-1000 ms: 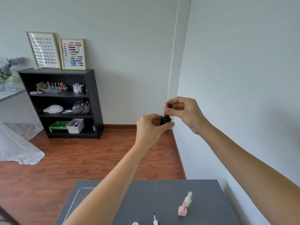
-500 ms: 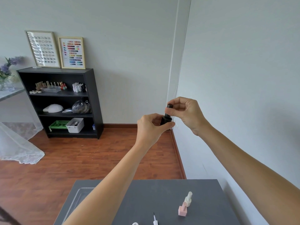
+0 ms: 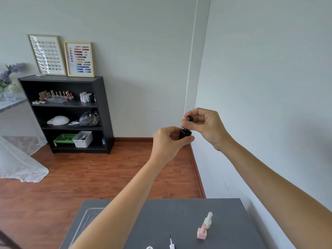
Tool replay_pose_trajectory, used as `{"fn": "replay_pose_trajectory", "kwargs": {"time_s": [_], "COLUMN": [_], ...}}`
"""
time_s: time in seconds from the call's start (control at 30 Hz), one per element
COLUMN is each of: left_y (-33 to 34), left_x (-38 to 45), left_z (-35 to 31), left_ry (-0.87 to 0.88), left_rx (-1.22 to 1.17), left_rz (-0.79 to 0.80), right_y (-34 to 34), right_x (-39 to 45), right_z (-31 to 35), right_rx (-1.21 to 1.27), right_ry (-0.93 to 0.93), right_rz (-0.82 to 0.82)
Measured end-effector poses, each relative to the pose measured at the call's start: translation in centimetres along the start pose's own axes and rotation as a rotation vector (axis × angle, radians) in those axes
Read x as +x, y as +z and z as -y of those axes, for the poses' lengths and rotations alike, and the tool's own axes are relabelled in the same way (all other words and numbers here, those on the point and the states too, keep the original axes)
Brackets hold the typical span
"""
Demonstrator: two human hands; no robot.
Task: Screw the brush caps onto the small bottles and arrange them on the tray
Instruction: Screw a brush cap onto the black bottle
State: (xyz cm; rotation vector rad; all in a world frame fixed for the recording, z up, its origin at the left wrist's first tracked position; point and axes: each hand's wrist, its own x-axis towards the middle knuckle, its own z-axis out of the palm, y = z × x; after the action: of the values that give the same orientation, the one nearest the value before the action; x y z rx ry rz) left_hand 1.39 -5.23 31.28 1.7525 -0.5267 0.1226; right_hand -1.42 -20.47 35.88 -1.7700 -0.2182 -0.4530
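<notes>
I hold a small black bottle (image 3: 185, 134) up in the air in front of me, above the far end of the table. My left hand (image 3: 167, 143) grips its body. My right hand (image 3: 206, 125) pinches the black brush cap (image 3: 189, 119) that sits on the bottle's neck. On the dark grey table (image 3: 161, 221) lies a clear tray (image 3: 86, 218) at the left, partly hidden by my left forearm. A cream bottle (image 3: 208, 221) and a pink bottle (image 3: 202, 232) stand capped at the right. A loose white brush cap (image 3: 171, 244) lies at the near edge.
A white wall runs close along the right of the table. A small white bottle rim (image 3: 149, 247) shows at the bottom edge. Across the wooden floor stands a black shelf (image 3: 68, 114) with polish bottles, a lamp and bins. White lace fabric (image 3: 16, 162) hangs at the left.
My right fingers have shifted slightly on the cap. Both hands and the bottle stay in almost the same place.
</notes>
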Motion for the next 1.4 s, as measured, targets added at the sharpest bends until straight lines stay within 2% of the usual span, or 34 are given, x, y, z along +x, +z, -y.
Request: {"fn": "replay_pose_trajectory", "kwargs": {"time_s": [0.17, 0.33, 0.57, 0.7, 0.83, 1.03, 1.2, 1.3, 1.4], "left_y": [-0.1, 0.4, 1.7, 1.8, 1.4, 0.6, -0.9, -1.7, -1.9], "left_x": [-0.2, -0.5, -1.6, -2.9, -5.1, -8.8, -12.9, -15.5, -17.8], "left_z": [-0.1, 0.1, 1.5, 4.0, 7.8, 14.3, 20.1, 22.7, 24.6], "left_ry": [-0.016, -0.005, -0.001, -0.044, -0.135, -0.374, -0.537, -0.606, -0.644], "left_rx": [-0.024, 0.042, 0.123, 0.131, 0.152, 0.293, 0.493, 0.542, 0.529], "left_rz": [0.044, 0.057, -0.017, 0.004, 0.126, 0.473, 0.675, 0.783, 0.828], "right_y": [-1.0, -0.5, 1.2, 1.8, 2.6, 5.0, 6.2, 6.7, 7.2], "right_x": [-0.2, -0.7, -2.1, -3.6, -6.1, -11.8, -15.9, -17.5, -18.7], "right_z": [0.4, -0.2, -2.1, -4.2, -7.5, -14.0, -18.7, -20.9, -22.8], "right_rx": [0.152, -0.008, -0.192, -0.199, -0.215, -0.340, -0.428, -0.553, -0.735], "right_ry": [0.026, 0.018, -0.004, 0.051, 0.166, 0.326, 0.518, 0.634, 0.711], "right_rz": [0.160, 0.066, -0.126, -0.106, -0.013, 0.038, 0.025, 0.026, 0.107]}}
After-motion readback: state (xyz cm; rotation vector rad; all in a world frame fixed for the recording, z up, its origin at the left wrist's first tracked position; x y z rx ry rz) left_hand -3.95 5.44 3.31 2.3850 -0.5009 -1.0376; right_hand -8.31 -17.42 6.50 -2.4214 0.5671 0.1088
